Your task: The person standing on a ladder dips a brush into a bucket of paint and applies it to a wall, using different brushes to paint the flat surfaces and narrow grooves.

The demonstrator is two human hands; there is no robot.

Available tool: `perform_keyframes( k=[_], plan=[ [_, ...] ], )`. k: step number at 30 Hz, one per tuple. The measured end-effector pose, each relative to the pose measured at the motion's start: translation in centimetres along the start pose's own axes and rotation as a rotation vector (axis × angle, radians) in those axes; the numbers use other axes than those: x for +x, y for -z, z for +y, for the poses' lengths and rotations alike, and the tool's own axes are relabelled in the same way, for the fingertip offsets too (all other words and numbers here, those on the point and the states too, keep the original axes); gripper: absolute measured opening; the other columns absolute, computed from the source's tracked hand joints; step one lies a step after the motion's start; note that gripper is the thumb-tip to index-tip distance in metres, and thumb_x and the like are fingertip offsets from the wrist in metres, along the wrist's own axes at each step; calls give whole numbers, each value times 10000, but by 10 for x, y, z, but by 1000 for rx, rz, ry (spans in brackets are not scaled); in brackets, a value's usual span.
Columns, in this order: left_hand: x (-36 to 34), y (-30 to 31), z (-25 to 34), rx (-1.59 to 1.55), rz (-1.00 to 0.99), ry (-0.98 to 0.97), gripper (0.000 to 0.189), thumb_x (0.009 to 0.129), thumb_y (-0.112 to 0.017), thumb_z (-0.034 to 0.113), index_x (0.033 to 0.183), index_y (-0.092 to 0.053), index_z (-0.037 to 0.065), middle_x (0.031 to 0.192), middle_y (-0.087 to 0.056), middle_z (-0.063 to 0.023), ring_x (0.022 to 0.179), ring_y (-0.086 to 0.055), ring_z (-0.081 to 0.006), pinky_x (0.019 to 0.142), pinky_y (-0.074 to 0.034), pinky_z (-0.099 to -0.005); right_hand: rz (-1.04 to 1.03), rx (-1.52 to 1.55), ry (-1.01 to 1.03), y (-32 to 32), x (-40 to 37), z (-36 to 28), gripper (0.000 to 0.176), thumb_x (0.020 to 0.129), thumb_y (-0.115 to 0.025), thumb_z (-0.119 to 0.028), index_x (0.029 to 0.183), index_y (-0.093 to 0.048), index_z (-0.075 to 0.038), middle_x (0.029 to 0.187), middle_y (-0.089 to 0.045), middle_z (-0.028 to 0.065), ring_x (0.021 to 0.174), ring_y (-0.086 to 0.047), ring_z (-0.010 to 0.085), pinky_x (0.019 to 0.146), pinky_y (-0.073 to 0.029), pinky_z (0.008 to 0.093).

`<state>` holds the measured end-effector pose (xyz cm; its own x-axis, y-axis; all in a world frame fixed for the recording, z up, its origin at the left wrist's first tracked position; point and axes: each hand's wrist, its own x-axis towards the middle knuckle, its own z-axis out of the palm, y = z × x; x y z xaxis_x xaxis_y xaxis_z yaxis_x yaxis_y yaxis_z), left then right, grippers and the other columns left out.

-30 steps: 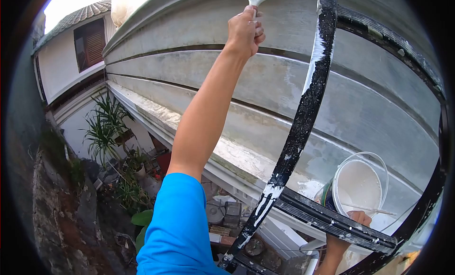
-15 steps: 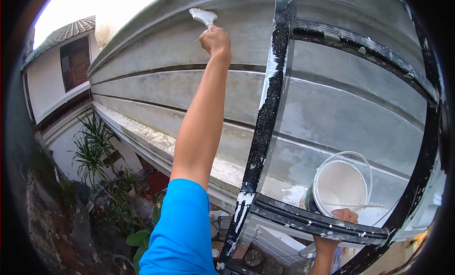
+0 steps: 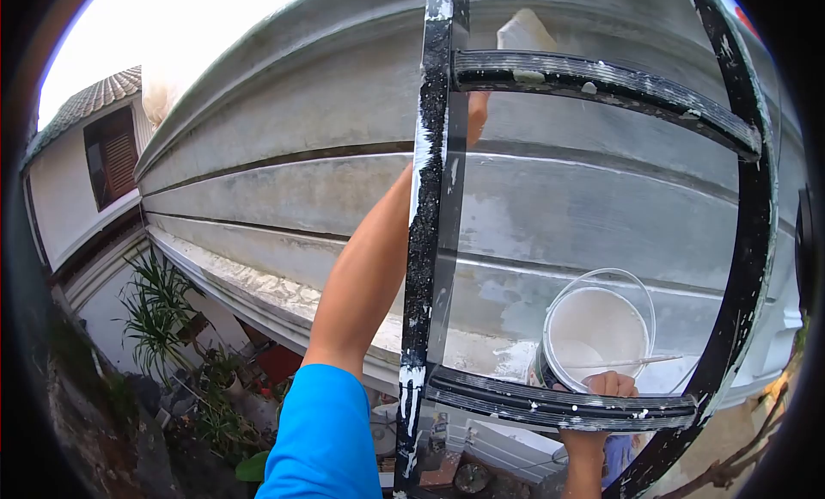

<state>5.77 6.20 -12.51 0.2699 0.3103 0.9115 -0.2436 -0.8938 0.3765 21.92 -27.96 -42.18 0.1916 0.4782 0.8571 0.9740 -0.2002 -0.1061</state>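
My left hand reaches behind the paint-spattered ladder and is partly hidden by its side rail and upper rung. It is closed on a wide paintbrush, whose pale head shows above the rung against the grey wall; the handle is mostly hidden. My right hand is wrapped over the lower ladder rung, fingers on top and wrist below. Just behind those fingers stands a white paint bucket, its wire handle raised. A thin stick lies across the bucket's mouth.
A ledge runs along the wall's foot. Below left are potted plants and a drop to the ground. A white house with a shuttered window stands at far left. Bare branches show at lower right.
My left hand and the paintbrush have moved right along the wall, from left of the ladder to behind it. The view has shifted slightly right. My right hand stays on the rung.
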Motion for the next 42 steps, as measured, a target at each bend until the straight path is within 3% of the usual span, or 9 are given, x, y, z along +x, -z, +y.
perform_keyframes(
  k=[2,11,18,23,30,33,35,38,42],
  plan=[
    [13,59,-11,-62,-50,49,220,967,-609,209,900,-691,16,722,-631,-26,667,-553,-76,536,-425,-267,-6,13,4,3,2,0,515,737,-749,-517,772,-514,-59,822,-490,102,872,-471,318,846,-347,489],
    [-45,182,0,462,882,237,436,1037,-531,313,822,-683,-35,593,-539,11,485,-453,-102,478,-353,-318,5,48,-28,2,2,1,510,804,-670,-553,706,-487,-86,782,-472,78,870,-463,288,877,-327,486],
    [-7,38,-23,870,663,-240,347,1003,-560,269,947,-702,-43,768,-691,-155,752,-662,-325,707,-491,-414,67,43,-6,1,5,2,493,832,-665,-546,717,-498,-97,745,-470,61,841,-474,280,838,-343,473],
    [-9,-95,30,714,424,-409,339,997,-563,220,770,-625,-25,557,-540,-178,514,-565,-267,542,-422,-418,59,41,15,0,3,5,486,822,-681,-537,719,-498,-99,746,-470,65,842,-476,282,832,-345,475],
    [-16,-27,11,821,235,-552,305,1024,-591,264,938,-702,-7,699,-661,-131,591,-606,-207,580,-476,-318,46,51,-22,2,5,1,456,817,-670,-532,713,-515,-116,730,-488,42,815,-471,250,826,-345,491],
    [-2,46,-51,460,326,-437,314,1003,-610,335,1026,-712,39,888,-716,-139,709,-647,-241,663,-516,-328,46,46,-33,0,4,0,530,849,-632,-591,706,-482,-103,734,-431,57,840,-448,266,856,-337,459],
    [2,108,-63,244,379,-182,300,989,-626,340,998,-715,53,839,-711,-134,695,-645,-248,684,-518,-353,37,34,-24,0,4,1,522,847,-635,-586,702,-476,-110,730,-427,54,843,-451,265,852,-337,463],
    [-15,135,-29,750,528,-250,369,1024,-567,343,951,-714,13,650,-655,-48,622,-595,-131,605,-487,-339,33,18,-28,-1,2,3,506,828,-656,-573,703,-480,-116,746,-456,56,849,-462,273,839,-337,463],
    [-40,129,-1,307,604,78,396,1043,-546,331,988,-701,-29,691,-657,-36,571,-573,-76,522,-425,-254,55,74,-14,-3,1,5,452,793,-703,-515,723,-513,-111,767,-489,58,856,-477,283,834,-334,470]
  ],
)
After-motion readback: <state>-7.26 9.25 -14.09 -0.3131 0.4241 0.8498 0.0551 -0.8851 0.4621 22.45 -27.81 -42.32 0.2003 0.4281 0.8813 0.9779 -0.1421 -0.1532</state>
